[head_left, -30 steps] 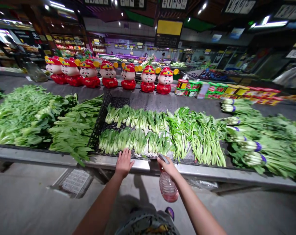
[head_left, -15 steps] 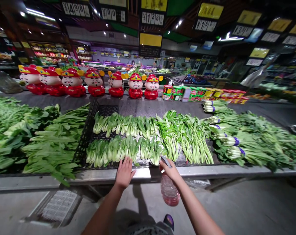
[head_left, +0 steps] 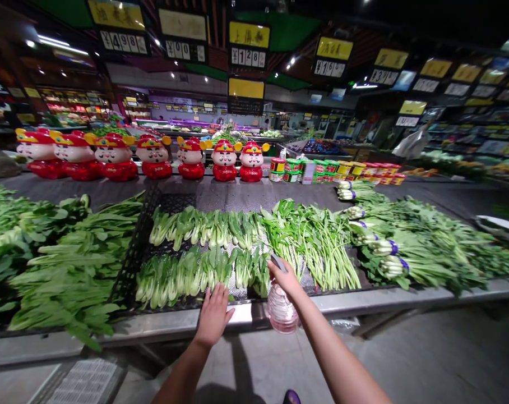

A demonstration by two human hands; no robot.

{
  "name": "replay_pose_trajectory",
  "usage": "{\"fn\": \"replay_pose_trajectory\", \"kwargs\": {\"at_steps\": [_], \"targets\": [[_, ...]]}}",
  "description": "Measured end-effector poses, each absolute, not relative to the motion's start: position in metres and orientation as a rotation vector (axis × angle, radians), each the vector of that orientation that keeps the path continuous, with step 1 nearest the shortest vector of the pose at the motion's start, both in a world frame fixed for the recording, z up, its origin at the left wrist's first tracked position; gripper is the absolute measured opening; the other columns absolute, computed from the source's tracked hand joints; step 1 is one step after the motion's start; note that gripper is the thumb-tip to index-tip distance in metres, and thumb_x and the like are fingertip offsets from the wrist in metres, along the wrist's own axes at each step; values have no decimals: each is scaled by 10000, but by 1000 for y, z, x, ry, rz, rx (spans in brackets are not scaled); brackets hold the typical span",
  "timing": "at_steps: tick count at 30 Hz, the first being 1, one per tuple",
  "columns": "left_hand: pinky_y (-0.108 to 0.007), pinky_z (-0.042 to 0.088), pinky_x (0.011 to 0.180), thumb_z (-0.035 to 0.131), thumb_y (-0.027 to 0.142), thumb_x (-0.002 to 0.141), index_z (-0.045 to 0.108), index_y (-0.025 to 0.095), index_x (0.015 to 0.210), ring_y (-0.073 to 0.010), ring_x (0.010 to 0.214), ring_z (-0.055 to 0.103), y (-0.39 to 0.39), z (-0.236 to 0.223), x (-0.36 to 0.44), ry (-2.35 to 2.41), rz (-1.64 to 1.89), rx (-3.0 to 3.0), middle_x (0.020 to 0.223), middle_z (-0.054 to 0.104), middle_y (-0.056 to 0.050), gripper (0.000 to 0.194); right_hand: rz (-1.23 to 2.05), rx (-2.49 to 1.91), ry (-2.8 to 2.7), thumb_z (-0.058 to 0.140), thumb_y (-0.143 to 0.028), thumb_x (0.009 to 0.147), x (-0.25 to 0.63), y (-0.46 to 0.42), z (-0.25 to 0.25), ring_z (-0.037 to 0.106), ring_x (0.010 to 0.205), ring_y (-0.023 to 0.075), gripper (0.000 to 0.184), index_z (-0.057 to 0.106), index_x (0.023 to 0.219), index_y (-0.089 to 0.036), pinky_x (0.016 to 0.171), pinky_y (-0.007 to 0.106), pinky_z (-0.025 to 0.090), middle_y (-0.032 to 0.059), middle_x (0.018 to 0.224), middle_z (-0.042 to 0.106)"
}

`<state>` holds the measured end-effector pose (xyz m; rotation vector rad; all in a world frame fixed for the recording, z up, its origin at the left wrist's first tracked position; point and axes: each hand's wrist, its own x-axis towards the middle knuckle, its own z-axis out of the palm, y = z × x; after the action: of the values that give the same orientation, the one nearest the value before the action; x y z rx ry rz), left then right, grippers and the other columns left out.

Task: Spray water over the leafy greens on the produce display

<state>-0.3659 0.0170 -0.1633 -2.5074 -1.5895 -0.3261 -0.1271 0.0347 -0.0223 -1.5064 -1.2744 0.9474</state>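
Observation:
My left hand lies flat with fingers stretched out at the metal front edge of the stand, its fingertips at the front row of bok choy. My right hand is wrapped round the neck of a spray bottle with a grey top and a clear ribbed body holding pinkish liquid. The bottle hangs just over the front edge. A second bok choy row lies behind the first. Right of both rows are long-stemmed leafy greens. The fingers on the far side of the bottle are partly hidden.
The metal edge runs along the front. Long leafy greens lie left, purple-banded bundles right. Red figurines and small tubs line the back. Price signs hang overhead. A white crate sits below at left.
The view has turned right and upward, so the stand appears shifted left. My right hand has raised the bottle slightly, closer to the greens. The left hand stays at the edge.

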Motion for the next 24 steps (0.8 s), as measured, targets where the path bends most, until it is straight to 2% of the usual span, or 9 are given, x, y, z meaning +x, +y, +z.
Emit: {"fn": "replay_pose_trajectory", "kwargs": {"at_steps": [5,13,18,22,24], "targets": [[-477,171,1130,373,447,876,423,164,1344,-246,1361,273,18,-158,-362,-1610,-330,-2519,1435,389,-105,550,947,-1512,-1174,555,-496,761,-117,26,-19,617,713,210,367,597,990,-211,549,309,493,49,744,634],[-466,119,1140,350,454,887,433,145,1338,-237,1367,257,19,-149,-352,-1638,-319,-2568,1428,397,-114,553,921,-1557,-1053,561,-498,748,-97,10,-35,558,525,178,371,624,949,-191,509,309,460,-5,562,562],[-471,90,1142,344,451,890,429,146,1340,-240,1376,235,19,-148,-346,-1626,-313,-2583,1436,385,-115,551,924,-1587,-1068,568,-528,739,-95,-6,-34,605,649,191,447,602,1036,-196,545,301,478,33,704,633],[-475,78,1141,336,437,895,423,148,1345,-241,1376,233,20,-148,-342,-1640,-307,-2564,1435,386,-117,542,885,-1616,-1219,549,-534,746,-99,-15,-40,585,618,180,391,648,847,-169,583,300,467,36,639,617],[-477,78,1141,334,432,896,423,145,1344,-241,1377,230,19,-148,-341,-1646,-304,-2563,1434,387,-119,540,918,-1623,-1275,535,-530,748,-103,-19,-48,567,582,175,386,653,825,-170,580,303,463,21,587,589]]}}
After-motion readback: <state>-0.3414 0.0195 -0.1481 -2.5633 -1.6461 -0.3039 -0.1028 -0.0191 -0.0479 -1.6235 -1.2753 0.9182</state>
